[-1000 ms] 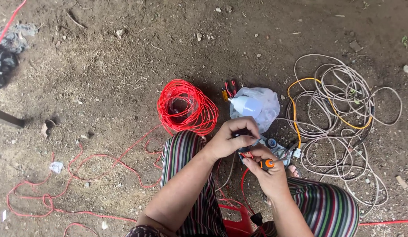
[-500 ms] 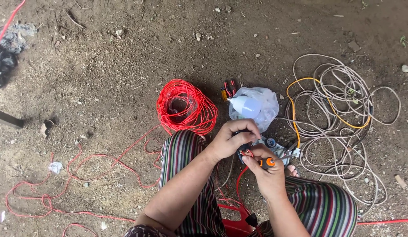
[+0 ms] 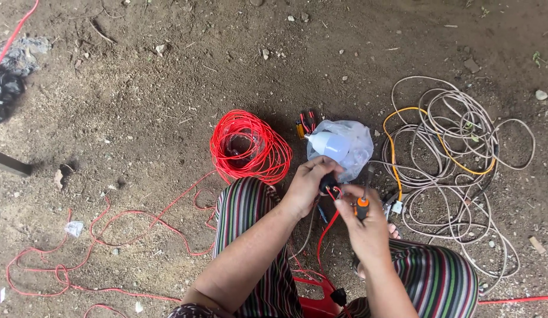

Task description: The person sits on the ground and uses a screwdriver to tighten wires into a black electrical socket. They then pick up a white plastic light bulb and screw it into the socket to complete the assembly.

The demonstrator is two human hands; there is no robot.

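Hands meet over my lap, much as they did a second ago; I see only a small shift. My right hand (image 3: 368, 227) has risen a little, and the screwdriver (image 3: 362, 203) in it now stands more upright, its orange handle pinched between thumb and fingers, its dark shaft pointing away from me toward the bag (image 3: 345, 147). Before, that tool lay flatter, angled across my fingers. My left hand (image 3: 306, 185) has stayed in place, curled closed around a small black fitting (image 3: 329, 182).

That fitting sits at the fingertips of my left hand, just left of the screwdriver's shaft and close above my right thumb. A red wire (image 3: 324, 232) drops from it, between my wrists, toward a red object (image 3: 318, 297) at the bottom edge of view. I cannot tell whether the screwdriver tip touches the fitting.

The clear bag holds a white bulb and lies on the dirt just beyond my hands. A red wire coil (image 3: 250, 147) lies to its left, near my left knee. A loose tangle of pale cable (image 3: 456, 153), with one yellow strand, sprawls on the ground to my right. My striped trousers (image 3: 250, 212) fill the lower frame.
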